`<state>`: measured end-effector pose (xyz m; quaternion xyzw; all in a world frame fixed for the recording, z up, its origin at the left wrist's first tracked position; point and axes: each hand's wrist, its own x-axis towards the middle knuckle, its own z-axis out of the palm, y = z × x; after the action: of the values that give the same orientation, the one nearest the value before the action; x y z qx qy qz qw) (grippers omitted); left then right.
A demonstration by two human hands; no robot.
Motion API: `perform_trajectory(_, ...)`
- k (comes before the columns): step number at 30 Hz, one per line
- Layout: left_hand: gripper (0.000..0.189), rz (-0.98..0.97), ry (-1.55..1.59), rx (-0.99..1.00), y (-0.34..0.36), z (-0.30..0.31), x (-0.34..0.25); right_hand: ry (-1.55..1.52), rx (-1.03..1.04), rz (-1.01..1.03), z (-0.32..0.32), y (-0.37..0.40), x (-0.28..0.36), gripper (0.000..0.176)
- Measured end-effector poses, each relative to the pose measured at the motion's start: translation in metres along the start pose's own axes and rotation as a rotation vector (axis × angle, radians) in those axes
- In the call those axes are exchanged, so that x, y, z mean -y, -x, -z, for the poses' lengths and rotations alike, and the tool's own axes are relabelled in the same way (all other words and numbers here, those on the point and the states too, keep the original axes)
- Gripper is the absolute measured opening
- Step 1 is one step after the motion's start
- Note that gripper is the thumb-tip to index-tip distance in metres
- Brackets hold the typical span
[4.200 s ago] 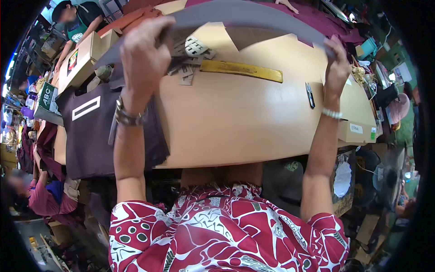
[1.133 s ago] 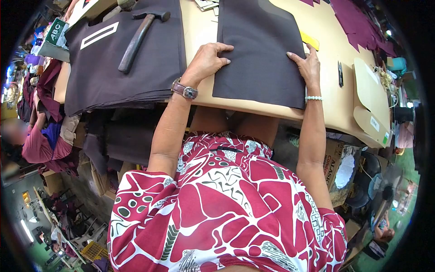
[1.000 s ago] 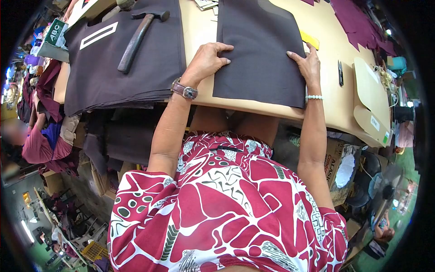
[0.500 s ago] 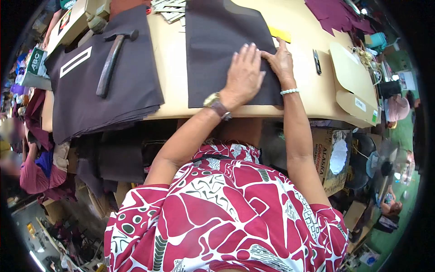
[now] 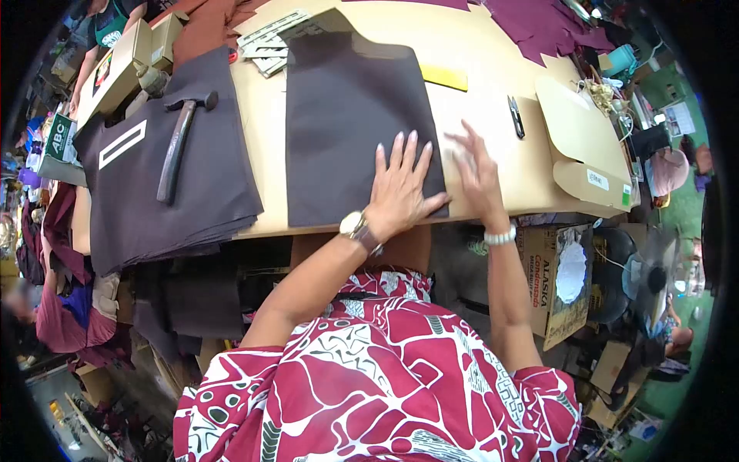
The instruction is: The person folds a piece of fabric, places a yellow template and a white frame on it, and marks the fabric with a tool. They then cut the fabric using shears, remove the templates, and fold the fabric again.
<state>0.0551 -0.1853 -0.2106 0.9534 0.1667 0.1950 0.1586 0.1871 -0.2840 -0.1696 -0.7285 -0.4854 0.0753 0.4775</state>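
A dark brown sheet of material (image 5: pixel 346 115) lies flat before me, its lower edge close to the table's front edge. My left hand (image 5: pixel 400 185) rests on its lower right part with fingers spread. To the right of that sheet is my right hand (image 5: pixel 479 179), its fingers parted and slightly blurred, holding nothing. A yellow bar-shaped piece (image 5: pixel 445 77) sits beside the sheet's upper right edge. Farther right lie small dark thread snips (image 5: pixel 516 117). On the left, a hammer (image 5: pixel 178 142) rests on a stack of dark sheets (image 5: pixel 215 169), near a white rectangular frame (image 5: pixel 123 145).
Pale slotted strips (image 5: pixel 265 54) lie behind the sheet. An open cardboard box (image 5: pixel 573 138) stands at the table's right end. Maroon material (image 5: pixel 539 31) covers the far right corner. Another person's arm (image 5: pixel 83 77) shows at the far left.
My right hand has come away from the sheet's right edge and the yellow piece, toward me. My left hand has moved lower on the sheet and spread its fingers. The camera view has shifted.
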Motion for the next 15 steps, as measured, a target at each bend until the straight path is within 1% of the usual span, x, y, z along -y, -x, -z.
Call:
perform_trajectory(2, 0.086, 0.005, -0.017, 0.031, 0.021, 0.012, -0.003, 0.011, 0.157, 0.038, -0.001, 0.042, -0.002, 0.049)
perform_trajectory(3, 0.086, 0.006, -0.022, 0.044, 0.029, 0.016, -0.005, 0.244, 0.277, 0.053, 0.002, 0.055, 0.014, 0.049)
perform_trajectory(5, 0.089, 0.020, -0.004, 0.047, 0.036, 0.020, -0.007, 0.434, 0.308, 0.149, -0.004, 0.070, 0.015, 0.049)
perform_trajectory(6, 0.090, 0.024, 0.003, 0.047, 0.036, 0.021, -0.009, 0.436, 0.320, 0.141, -0.004, 0.068, 0.014, 0.050)
perform_trajectory(11, 0.095, 0.021, 0.003, 0.079, 0.036, 0.023, -0.008, 0.486, 0.359, 0.179, -0.006, 0.017, 0.000, 0.052)
perform_trajectory(12, 0.097, 0.029, 0.008, 0.079, 0.036, 0.021, -0.008, 0.533, 0.349, 0.227, -0.011, 0.003, -0.012, 0.052)
perform_trajectory(15, 0.097, 0.042, 0.030, 0.096, 0.035, 0.024, -0.009, 0.544, 0.297, 0.260, -0.024, -0.043, -0.031, 0.051)
